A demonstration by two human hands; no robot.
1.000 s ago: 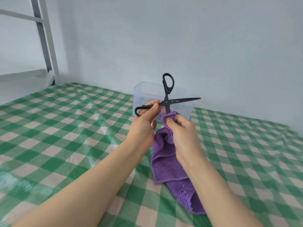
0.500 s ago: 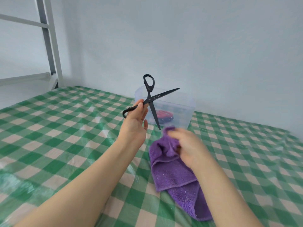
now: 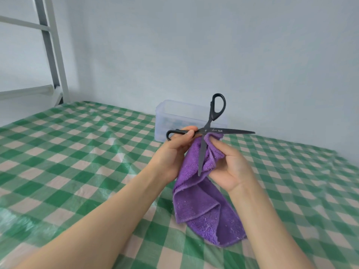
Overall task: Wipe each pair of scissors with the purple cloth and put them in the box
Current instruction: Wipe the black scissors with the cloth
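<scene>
My left hand (image 3: pixel 172 152) grips one handle of the black scissors (image 3: pixel 211 131), held up above the table with the blades spread wide. One blade points right, the other points down. My right hand (image 3: pixel 231 164) holds the purple cloth (image 3: pixel 200 202) bunched up against the downward blade; the rest of the cloth hangs to the table. The clear plastic box (image 3: pixel 174 117) stands just behind the scissors near the wall; I cannot make out its contents.
A green and white checked cloth (image 3: pixel 77 152) covers the table. A pale wall rises close behind the box. A grey metal frame (image 3: pixel 52 55) stands at the far left corner.
The scissors came back down and to the right from their raised position. My right hand lifted the cloth up from the table and brought it against the downward blade.
</scene>
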